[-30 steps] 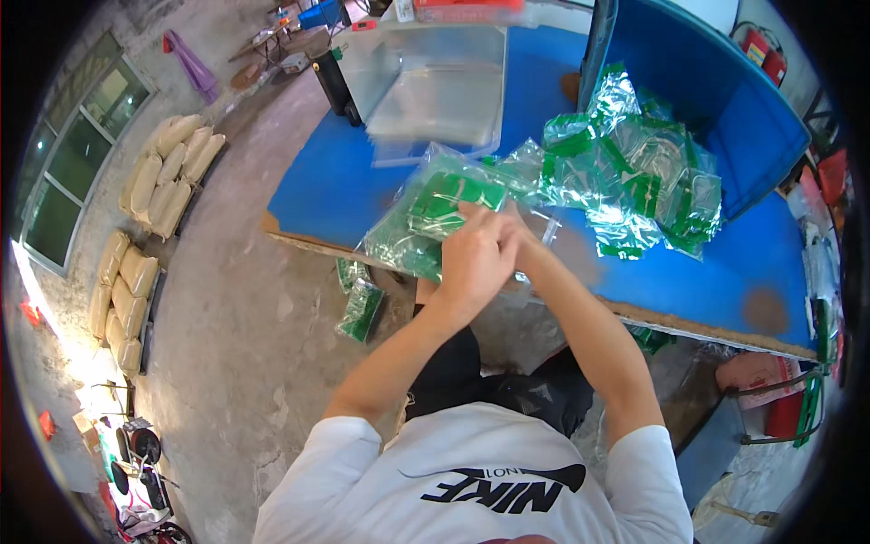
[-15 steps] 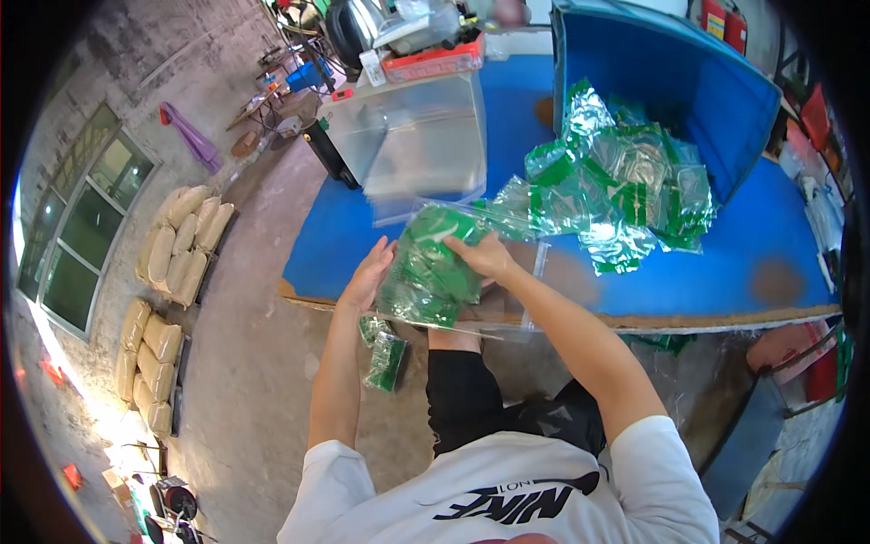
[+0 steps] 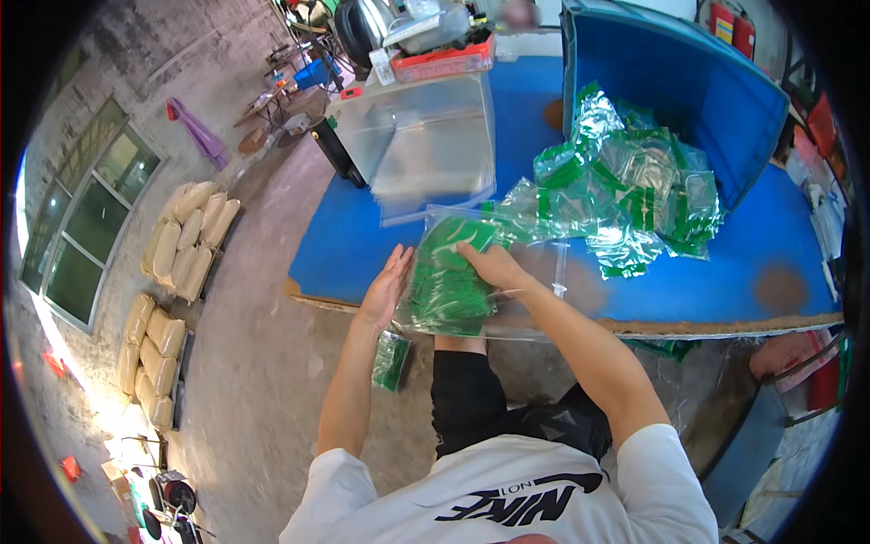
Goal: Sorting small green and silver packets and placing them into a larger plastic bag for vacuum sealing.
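Left hand (image 3: 385,288) open beside a clear plastic bag (image 3: 450,308) of green packets (image 3: 439,258) at the blue tabletop's (image 3: 340,245) near edge; right hand (image 3: 497,266) gripping the packets. Bagging looks well advanced; beyond, loose green-and-clear film packets (image 3: 643,186), heaped, seem left to pack.

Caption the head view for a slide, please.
Right hand grips a clear bag of green packets, left hand open alongside.

We get moderate, fairly even light over the bench (image 3: 707,295), while daylight burns out a white strip at lower left. Sharp glints pepper the shiny packets (image 3: 648,172); the floor (image 3: 693,385) beneath the bench lies in shadow. Our fisheye view bows straight edges and blackens the corners.
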Action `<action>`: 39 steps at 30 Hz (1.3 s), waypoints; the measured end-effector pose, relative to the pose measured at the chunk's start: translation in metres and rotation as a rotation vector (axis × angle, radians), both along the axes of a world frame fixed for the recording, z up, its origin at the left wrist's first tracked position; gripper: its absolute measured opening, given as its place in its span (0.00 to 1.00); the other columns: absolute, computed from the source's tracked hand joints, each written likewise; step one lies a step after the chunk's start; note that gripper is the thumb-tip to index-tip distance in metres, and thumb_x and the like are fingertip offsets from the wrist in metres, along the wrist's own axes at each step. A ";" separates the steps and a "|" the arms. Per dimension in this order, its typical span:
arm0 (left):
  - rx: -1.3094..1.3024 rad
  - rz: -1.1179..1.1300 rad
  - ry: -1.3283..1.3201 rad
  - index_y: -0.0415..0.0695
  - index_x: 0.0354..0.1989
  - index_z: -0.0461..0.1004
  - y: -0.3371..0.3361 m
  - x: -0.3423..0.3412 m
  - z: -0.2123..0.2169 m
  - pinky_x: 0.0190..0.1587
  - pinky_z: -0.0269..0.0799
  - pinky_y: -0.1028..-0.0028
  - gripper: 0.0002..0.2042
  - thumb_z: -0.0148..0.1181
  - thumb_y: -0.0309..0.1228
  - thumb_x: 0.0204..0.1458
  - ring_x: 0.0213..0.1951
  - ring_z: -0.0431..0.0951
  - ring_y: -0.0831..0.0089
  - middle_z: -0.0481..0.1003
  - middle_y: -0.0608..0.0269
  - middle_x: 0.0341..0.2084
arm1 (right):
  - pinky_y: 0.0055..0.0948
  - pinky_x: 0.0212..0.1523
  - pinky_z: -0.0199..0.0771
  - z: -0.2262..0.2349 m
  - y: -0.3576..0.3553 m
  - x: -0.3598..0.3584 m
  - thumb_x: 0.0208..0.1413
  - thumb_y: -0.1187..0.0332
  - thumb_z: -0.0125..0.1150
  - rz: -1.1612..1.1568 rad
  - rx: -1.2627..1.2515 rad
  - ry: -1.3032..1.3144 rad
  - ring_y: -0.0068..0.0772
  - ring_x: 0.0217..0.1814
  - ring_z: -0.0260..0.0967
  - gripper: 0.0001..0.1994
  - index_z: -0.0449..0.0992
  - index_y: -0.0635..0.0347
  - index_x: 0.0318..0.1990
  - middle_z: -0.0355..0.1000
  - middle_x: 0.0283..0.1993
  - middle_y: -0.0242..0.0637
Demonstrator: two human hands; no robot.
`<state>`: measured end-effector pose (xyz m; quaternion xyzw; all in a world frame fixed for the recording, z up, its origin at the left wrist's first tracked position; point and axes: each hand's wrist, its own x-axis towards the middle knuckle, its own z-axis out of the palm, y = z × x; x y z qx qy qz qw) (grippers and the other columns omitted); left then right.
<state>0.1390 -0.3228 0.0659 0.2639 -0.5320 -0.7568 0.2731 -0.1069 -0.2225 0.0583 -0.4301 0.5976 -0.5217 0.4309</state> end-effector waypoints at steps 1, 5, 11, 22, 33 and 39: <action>-0.067 -0.026 -0.030 0.42 0.76 0.35 0.003 -0.003 0.002 0.74 0.36 0.64 0.37 0.46 0.43 0.67 0.76 0.41 0.64 0.41 0.56 0.76 | 0.36 0.47 0.78 0.003 -0.003 0.001 0.58 0.43 0.59 -0.007 0.010 -0.007 0.48 0.51 0.77 0.33 0.76 0.69 0.52 0.78 0.46 0.54; -0.177 0.027 -0.176 0.41 0.76 0.34 0.006 0.002 0.004 0.74 0.35 0.66 0.38 0.48 0.43 0.67 0.76 0.38 0.63 0.38 0.54 0.76 | 0.39 0.48 0.82 0.042 -0.005 0.010 0.59 0.41 0.57 0.055 0.431 0.206 0.55 0.57 0.73 0.38 0.69 0.73 0.59 0.71 0.57 0.57; -0.195 -0.061 -0.124 0.40 0.76 0.37 0.012 -0.018 0.009 0.74 0.34 0.67 0.39 0.54 0.38 0.64 0.76 0.36 0.63 0.37 0.51 0.76 | 0.42 0.55 0.77 0.012 0.067 -0.007 0.57 0.51 0.65 0.127 0.132 -0.031 0.58 0.63 0.67 0.47 0.45 0.76 0.69 0.64 0.64 0.60; -0.443 -0.188 -0.241 0.40 0.74 0.49 0.005 -0.013 0.016 0.70 0.51 0.69 0.49 0.75 0.23 0.43 0.70 0.57 0.65 0.56 0.54 0.70 | 0.40 0.43 0.82 0.020 0.101 0.002 0.53 0.71 0.66 0.159 0.123 -0.301 0.50 0.53 0.74 0.53 0.26 0.68 0.73 0.66 0.58 0.61; -0.652 -0.262 -0.500 0.43 0.74 0.50 -0.002 -0.017 0.039 0.71 0.51 0.70 0.56 0.81 0.26 0.34 0.70 0.56 0.63 0.55 0.52 0.70 | 0.44 0.44 0.76 -0.009 0.099 0.016 0.58 0.58 0.62 -0.270 -0.235 0.889 0.51 0.47 0.73 0.21 0.71 0.65 0.51 0.71 0.41 0.48; -0.517 -0.349 -0.419 0.44 0.75 0.45 0.002 -0.014 0.040 0.70 0.51 0.68 0.60 0.81 0.25 0.31 0.70 0.57 0.62 0.56 0.51 0.70 | 0.47 0.62 0.66 -0.030 0.025 0.009 0.63 0.60 0.53 -0.289 -0.227 0.862 0.57 0.60 0.66 0.26 0.64 0.73 0.60 0.70 0.54 0.56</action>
